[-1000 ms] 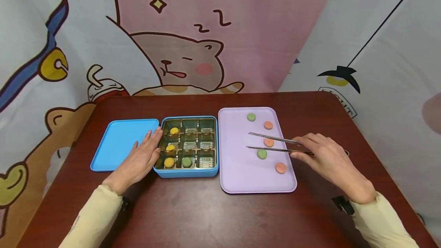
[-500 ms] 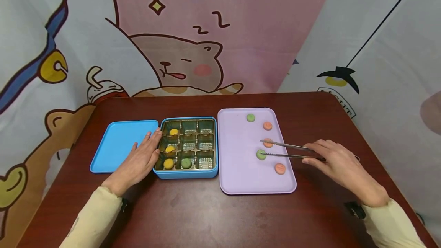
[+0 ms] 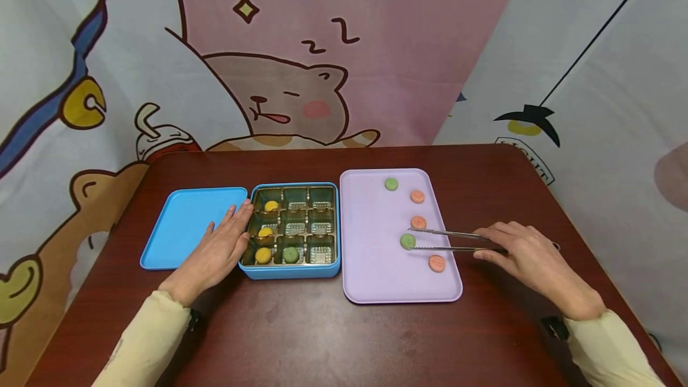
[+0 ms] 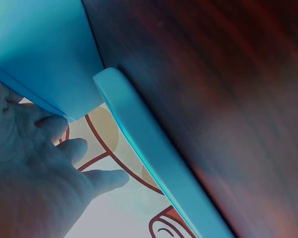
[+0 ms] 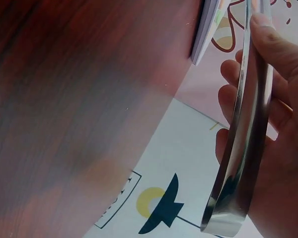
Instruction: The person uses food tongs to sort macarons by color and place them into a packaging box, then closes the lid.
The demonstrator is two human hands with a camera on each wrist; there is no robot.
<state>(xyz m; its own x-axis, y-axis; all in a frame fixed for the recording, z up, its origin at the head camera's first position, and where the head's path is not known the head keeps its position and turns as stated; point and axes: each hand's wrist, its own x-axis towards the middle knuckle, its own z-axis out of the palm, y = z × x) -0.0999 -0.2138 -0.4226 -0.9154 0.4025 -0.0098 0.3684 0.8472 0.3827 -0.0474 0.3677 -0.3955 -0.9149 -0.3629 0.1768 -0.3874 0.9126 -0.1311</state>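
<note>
My right hand (image 3: pixel 518 249) holds metal tongs (image 3: pixel 457 249) between thumb and fingers, their arms spread apart over the lilac tray (image 3: pixel 376 282). The tongs' tips are right by a green disc (image 3: pixel 408 241), one overlapping its right edge in the head view; an orange disc (image 3: pixel 418 223) lies just behind. In the right wrist view the tongs' bent end (image 5: pixel 228 220) sticks out past the palm. My left hand (image 3: pixel 215 249) rests with fairly straight fingers against the left side of the blue box (image 3: pixel 292 272). Yellow pieces (image 3: pixel 263 255) and a green one (image 3: pixel 291 254) sit in its divided insert.
A blue lid (image 3: pixel 188 220) lies left of the box, partly under my left hand in the head view. Elsewhere on the tray are a green disc (image 3: pixel 391 184) and orange discs (image 3: pixel 437 263). A printed cloth (image 3: pixel 408 46) hangs behind the brown table (image 3: pixel 301 339).
My right hand has drawn the tongs back to the right and a little nearer. The tongs' arms have come closer together beside the green disc. My left hand stays in place.
</note>
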